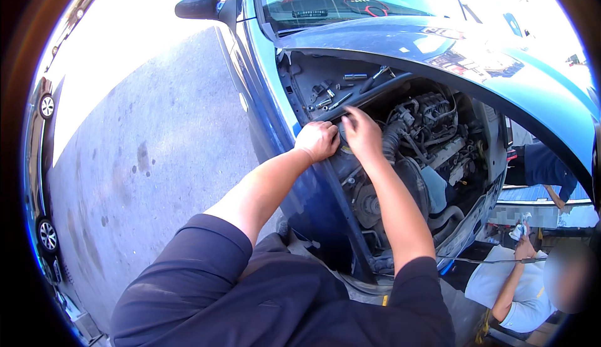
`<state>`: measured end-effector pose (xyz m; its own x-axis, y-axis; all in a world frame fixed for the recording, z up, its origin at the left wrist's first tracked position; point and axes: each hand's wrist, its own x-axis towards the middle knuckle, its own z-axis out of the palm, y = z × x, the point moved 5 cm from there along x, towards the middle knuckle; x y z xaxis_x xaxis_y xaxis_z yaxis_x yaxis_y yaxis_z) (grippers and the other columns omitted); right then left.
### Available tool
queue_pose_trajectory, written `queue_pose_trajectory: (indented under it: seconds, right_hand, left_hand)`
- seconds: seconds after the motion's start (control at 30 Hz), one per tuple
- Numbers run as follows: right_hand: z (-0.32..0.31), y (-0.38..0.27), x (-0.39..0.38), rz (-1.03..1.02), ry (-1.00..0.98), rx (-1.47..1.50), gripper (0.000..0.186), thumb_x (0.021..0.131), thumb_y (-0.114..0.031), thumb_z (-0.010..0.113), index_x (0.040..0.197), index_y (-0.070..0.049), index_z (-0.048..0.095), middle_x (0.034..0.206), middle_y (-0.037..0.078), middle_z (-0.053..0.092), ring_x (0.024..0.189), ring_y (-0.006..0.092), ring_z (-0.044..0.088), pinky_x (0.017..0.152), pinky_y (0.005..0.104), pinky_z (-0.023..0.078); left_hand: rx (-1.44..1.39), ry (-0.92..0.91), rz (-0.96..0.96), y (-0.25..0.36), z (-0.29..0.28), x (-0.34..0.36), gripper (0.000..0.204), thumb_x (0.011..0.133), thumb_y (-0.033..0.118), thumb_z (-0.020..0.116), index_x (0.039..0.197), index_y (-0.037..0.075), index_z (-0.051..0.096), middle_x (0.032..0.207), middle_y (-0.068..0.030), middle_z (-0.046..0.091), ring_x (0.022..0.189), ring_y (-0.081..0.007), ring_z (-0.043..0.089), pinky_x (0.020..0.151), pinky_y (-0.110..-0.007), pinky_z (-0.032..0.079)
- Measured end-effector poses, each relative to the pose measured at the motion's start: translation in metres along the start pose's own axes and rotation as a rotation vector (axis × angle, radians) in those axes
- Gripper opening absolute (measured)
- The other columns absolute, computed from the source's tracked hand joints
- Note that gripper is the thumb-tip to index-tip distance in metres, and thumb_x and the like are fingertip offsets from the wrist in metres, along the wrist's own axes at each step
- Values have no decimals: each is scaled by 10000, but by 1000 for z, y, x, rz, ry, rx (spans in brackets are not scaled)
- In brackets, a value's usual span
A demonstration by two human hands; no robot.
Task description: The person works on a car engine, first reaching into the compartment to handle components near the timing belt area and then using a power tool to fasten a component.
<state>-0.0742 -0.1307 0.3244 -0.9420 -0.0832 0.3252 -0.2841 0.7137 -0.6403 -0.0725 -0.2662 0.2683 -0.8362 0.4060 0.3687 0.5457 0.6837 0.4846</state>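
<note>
My left hand (317, 139) is closed at the inner edge of the blue car's fender (285, 198); whatever its curled fingers hold is hidden. My right hand (363, 134) is just beside it, fingers loosely bent and apart, slightly blurred, over a dark round engine part (344, 135) at the side of the engine bay. Above both hands, several loose sockets (355, 77) and metal tools (340, 101) lie on the dark panel beneath the raised hood. The engine (432, 115), with its ribbed hose, sits to the right of my hands.
The raised hood (476, 59) arches overhead. At the right, a co-worker in a light shirt (493, 275) holds a small object; another person in dark clothes (544, 165) stands beyond. Paved ground (144, 128) lies left, with parked cars (39, 178) at the far edge.
</note>
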Motion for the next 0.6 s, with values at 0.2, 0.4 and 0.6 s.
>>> queue_pose_trajectory:
  seconds: [0.2,0.4,0.6]
  right_hand:
    - [84,-30,65,-161,-474,-358,335,929,-74,547,1226,-118,695,1223,127,662,1133,310,634,990,404,501]
    - [106,-25,75,-305,-573,-510,263,913,-97,521,1084,-82,720,1133,125,685,1122,300,637,975,413,507]
    - [98,-13,72,-310,-334,-392,166,933,-146,556,996,-61,684,1093,146,683,1110,330,626,961,419,504]
  left_hand:
    - [-14,-68,-103,-1,-1,-1,256,837,289,613,799,54,708,781,-191,711,739,-358,693,758,-465,554]
    - [15,-100,-94,-2,-2,1,275,837,298,604,757,59,714,763,-183,709,708,-360,688,732,-459,560]
    - [-14,-83,-78,2,1,4,274,832,294,617,723,59,708,733,-179,699,701,-357,684,716,-456,557]
